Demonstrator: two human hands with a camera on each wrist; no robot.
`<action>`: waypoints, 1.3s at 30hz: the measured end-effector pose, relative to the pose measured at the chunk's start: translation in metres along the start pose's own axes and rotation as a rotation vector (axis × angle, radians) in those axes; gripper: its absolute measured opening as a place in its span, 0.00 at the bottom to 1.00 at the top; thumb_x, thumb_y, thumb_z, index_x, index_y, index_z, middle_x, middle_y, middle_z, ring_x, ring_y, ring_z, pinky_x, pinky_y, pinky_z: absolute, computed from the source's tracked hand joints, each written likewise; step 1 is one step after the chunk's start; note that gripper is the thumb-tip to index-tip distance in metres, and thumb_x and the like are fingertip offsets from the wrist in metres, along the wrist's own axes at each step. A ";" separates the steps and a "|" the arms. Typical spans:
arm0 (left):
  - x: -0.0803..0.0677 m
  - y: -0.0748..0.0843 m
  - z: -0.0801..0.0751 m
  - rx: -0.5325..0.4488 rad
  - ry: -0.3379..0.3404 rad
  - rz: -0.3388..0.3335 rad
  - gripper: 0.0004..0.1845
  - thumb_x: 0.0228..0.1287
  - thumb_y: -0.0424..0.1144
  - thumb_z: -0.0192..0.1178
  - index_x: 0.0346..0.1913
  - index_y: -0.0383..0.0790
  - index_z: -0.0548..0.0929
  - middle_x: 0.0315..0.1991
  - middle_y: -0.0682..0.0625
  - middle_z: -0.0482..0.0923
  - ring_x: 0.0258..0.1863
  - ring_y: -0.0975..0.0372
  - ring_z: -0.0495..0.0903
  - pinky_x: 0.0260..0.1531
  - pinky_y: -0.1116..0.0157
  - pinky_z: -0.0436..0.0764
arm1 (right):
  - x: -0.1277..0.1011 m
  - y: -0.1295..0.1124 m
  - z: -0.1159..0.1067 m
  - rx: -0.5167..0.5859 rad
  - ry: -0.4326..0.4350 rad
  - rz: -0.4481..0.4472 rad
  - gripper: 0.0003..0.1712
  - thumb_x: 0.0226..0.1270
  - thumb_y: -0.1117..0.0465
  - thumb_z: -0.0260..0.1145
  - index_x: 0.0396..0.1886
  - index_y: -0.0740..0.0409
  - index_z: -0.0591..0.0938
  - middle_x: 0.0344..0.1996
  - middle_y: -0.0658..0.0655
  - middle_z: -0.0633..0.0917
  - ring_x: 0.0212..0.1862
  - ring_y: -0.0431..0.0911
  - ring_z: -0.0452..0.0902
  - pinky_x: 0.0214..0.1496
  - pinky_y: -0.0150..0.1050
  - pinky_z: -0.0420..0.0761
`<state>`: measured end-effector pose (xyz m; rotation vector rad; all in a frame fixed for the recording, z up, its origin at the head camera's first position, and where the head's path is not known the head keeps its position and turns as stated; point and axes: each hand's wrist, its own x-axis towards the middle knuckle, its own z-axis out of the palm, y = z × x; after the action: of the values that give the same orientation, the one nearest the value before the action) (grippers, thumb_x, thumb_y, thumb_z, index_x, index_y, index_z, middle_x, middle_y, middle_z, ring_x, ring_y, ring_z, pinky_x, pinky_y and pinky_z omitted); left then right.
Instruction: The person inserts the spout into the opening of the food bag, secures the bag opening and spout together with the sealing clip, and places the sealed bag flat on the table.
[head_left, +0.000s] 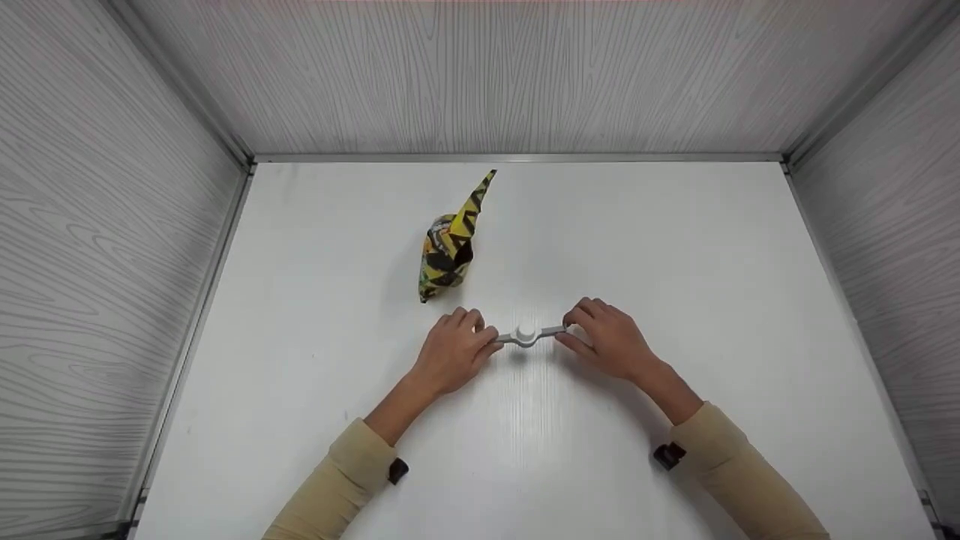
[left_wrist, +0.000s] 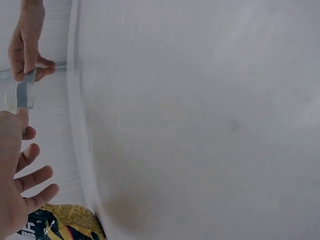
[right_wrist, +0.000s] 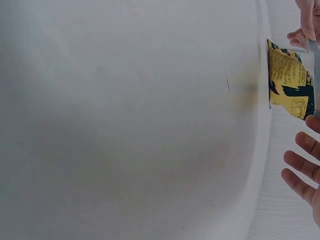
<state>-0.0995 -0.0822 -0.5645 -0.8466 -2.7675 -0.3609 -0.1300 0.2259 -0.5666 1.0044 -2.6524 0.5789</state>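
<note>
Head view, the tool: I see a small grey clip (head_left: 528, 335) with a round white knob in its middle, on the white table (head_left: 675, 247) near the centre, between both hands.
Head view, left hand: the left hand (head_left: 452, 351) pinches the left end of the clip, the fingers curled down.
Head view, right hand: the right hand (head_left: 610, 339) pinches the right end with thumb and curled fingers.
Head view, the bag: a yellow and black snack bag (head_left: 448, 247) lies farther and a little left, apart from the hands; its top corner sticks up.
Progress: I judge the work is at the beginning; the clip is only held and does not touch the bag yet.
Left wrist view: the thumb side holds the clip (left_wrist: 22, 92), while the other fingers (left_wrist: 35, 177) are spread and free; the bag (left_wrist: 60, 225) is near.
Right wrist view: mostly a blurred white surface; some fingers (right_wrist: 300, 165) are spread, the bag (right_wrist: 290, 82) lies beyond. The grip itself I cannot tell here.
</note>
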 end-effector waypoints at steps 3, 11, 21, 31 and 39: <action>0.000 -0.001 -0.001 -0.002 0.009 0.002 0.13 0.79 0.54 0.58 0.43 0.51 0.84 0.40 0.49 0.80 0.40 0.56 0.78 0.44 0.58 0.83 | 0.001 0.001 0.001 0.021 0.003 -0.011 0.12 0.72 0.51 0.72 0.44 0.51 0.82 0.38 0.51 0.84 0.35 0.44 0.77 0.36 0.41 0.80; 0.001 -0.001 -0.002 -0.013 -0.020 -0.021 0.13 0.79 0.54 0.58 0.43 0.50 0.83 0.41 0.49 0.81 0.42 0.55 0.79 0.46 0.57 0.84 | 0.007 0.002 -0.003 0.059 0.046 -0.055 0.10 0.71 0.53 0.73 0.44 0.52 0.84 0.38 0.51 0.85 0.36 0.44 0.79 0.37 0.40 0.81; 0.001 0.000 0.000 -0.005 -0.046 -0.026 0.14 0.79 0.55 0.58 0.43 0.50 0.85 0.41 0.50 0.81 0.44 0.56 0.79 0.49 0.56 0.84 | 0.012 -0.005 -0.013 0.007 0.074 -0.126 0.11 0.68 0.52 0.76 0.40 0.51 0.84 0.36 0.51 0.84 0.35 0.44 0.78 0.35 0.38 0.79; 0.002 0.004 0.000 -0.025 -0.113 -0.036 0.16 0.80 0.57 0.55 0.47 0.51 0.87 0.42 0.50 0.82 0.46 0.56 0.80 0.49 0.56 0.83 | 0.014 -0.016 -0.020 -0.029 0.025 -0.112 0.09 0.70 0.55 0.74 0.43 0.50 0.82 0.39 0.51 0.85 0.40 0.47 0.81 0.47 0.45 0.84; 0.005 0.007 0.000 -0.056 -0.103 -0.018 0.19 0.78 0.61 0.55 0.48 0.51 0.85 0.43 0.50 0.82 0.47 0.56 0.79 0.50 0.57 0.82 | 0.014 -0.021 -0.021 -0.029 0.015 -0.129 0.08 0.72 0.55 0.72 0.43 0.50 0.83 0.40 0.50 0.85 0.41 0.46 0.81 0.45 0.45 0.84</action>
<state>-0.0997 -0.0745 -0.5616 -0.8774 -2.8738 -0.4107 -0.1245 0.2127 -0.5364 1.1480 -2.5523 0.5161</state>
